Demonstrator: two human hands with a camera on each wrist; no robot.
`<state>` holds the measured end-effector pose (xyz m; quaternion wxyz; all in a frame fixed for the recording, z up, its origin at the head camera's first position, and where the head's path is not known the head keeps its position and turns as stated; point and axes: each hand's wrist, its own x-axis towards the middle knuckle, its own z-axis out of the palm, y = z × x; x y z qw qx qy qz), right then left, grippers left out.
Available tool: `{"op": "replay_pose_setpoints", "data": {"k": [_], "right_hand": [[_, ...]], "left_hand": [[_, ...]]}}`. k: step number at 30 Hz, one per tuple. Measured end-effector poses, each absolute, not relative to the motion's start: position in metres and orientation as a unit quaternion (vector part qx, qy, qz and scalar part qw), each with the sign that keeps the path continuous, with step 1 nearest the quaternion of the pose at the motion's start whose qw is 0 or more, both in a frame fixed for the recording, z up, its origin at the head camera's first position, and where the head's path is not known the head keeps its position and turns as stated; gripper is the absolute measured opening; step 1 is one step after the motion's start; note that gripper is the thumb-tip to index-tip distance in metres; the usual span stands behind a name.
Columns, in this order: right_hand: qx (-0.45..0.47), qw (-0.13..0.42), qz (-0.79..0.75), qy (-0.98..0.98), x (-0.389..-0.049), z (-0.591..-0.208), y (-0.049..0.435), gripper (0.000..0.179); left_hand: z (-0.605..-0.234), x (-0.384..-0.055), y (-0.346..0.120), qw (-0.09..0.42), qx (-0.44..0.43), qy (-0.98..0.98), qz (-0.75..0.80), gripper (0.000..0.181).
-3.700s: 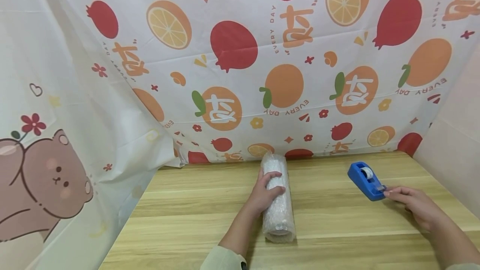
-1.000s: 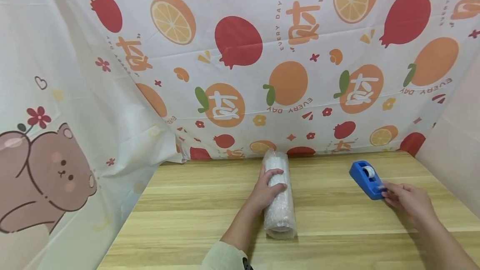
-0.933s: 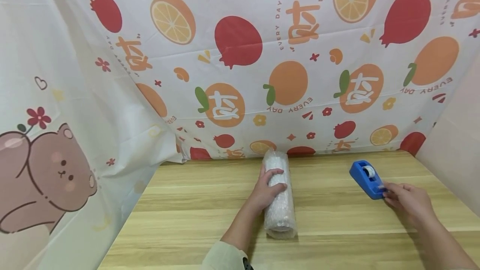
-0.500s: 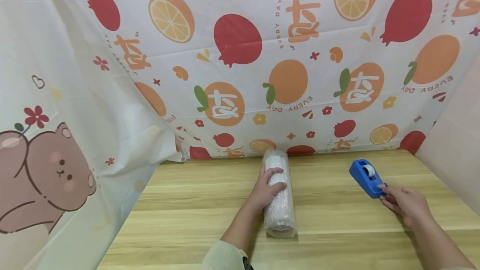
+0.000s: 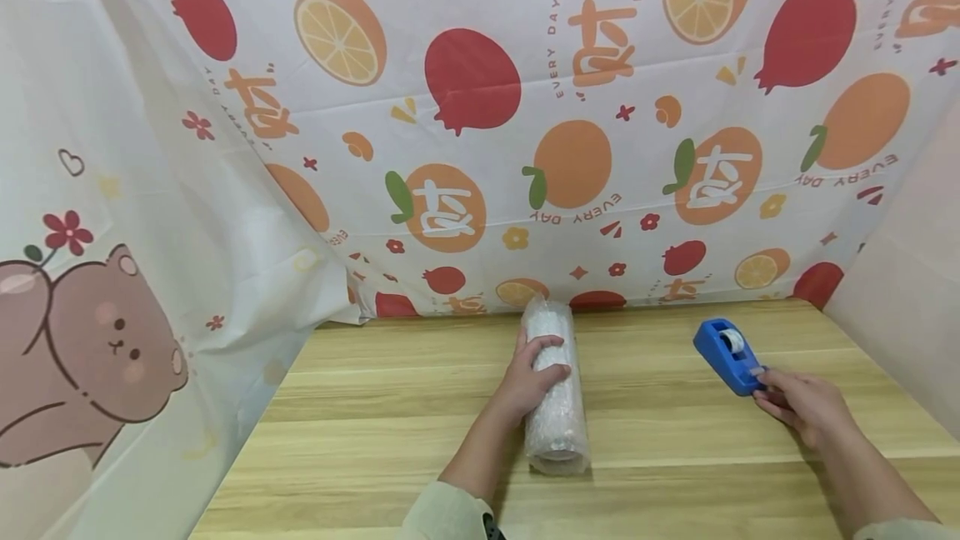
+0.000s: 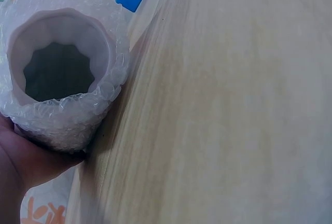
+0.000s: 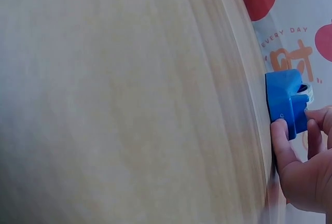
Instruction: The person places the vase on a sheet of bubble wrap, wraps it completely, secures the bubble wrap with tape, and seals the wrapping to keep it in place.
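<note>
A vase wrapped in bubble wrap (image 5: 561, 432) lies on its side on the table, its end towards the person. In the left wrist view the pale, fluted vase mouth (image 6: 63, 19) shows inside the wrap, dark within. My left hand (image 5: 525, 382) grips the wrapped vase around its middle from the left. To the right stands a blue tape dispenser (image 5: 723, 357) with a small tape roll (image 5: 732, 341). My right hand (image 5: 806, 407) is at its cutter end, thumb and finger pinching at the tape there. In the right wrist view another finger (image 7: 281, 130) touches the dispenser's front.
The wood-grain table (image 5: 390, 423) reaches back to a fruit-print cloth (image 5: 480, 190). A cloth with a bear print (image 5: 112, 340) hangs along the left side. A pale wall (image 5: 911, 273) borders the right.
My right hand has come in closer at the dispenser's cutter end, its fingers more bent than several seconds ago. My left hand keeps its hold on the wrapped vase. The view shifts slightly.
</note>
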<state>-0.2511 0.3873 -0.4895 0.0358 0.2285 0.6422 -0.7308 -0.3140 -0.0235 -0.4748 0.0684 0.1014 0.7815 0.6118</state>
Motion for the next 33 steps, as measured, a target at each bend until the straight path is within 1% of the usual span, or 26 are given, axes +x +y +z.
{"op": "replay_pose_setpoints", "data": {"k": [17,23,25,28,31,33], "right_hand": [[0.236,0.026,-0.725,0.646,-0.251,-0.491,0.384,0.014],[0.234,0.027,-0.732,0.640,-0.251,-0.490,0.383,0.016],[0.234,0.024,-0.733,0.638,-0.251,-0.491,0.383,0.015],[0.235,0.016,-0.727,0.644,-0.250,-0.493,0.383,0.006],[0.247,0.003,-0.716,0.653,-0.249,-0.497,0.383,0.011],[0.253,0.002,-0.716,0.651,-0.245,-0.500,0.385,0.006]], "left_hand": [[-0.474,-0.311,-0.024,0.067,0.101,0.784,0.609,0.039],[-0.474,-0.311,-0.025,0.066,0.100,0.784,0.610,0.039],[-0.475,-0.311,-0.025,0.068,0.102,0.783,0.609,0.039],[-0.476,-0.313,-0.025,0.064,0.105,0.784,0.609,0.040],[-0.477,-0.313,-0.024,0.063,0.105,0.783,0.610,0.040],[-0.478,-0.312,-0.023,0.068,0.106,0.782,0.610,0.039]]}}
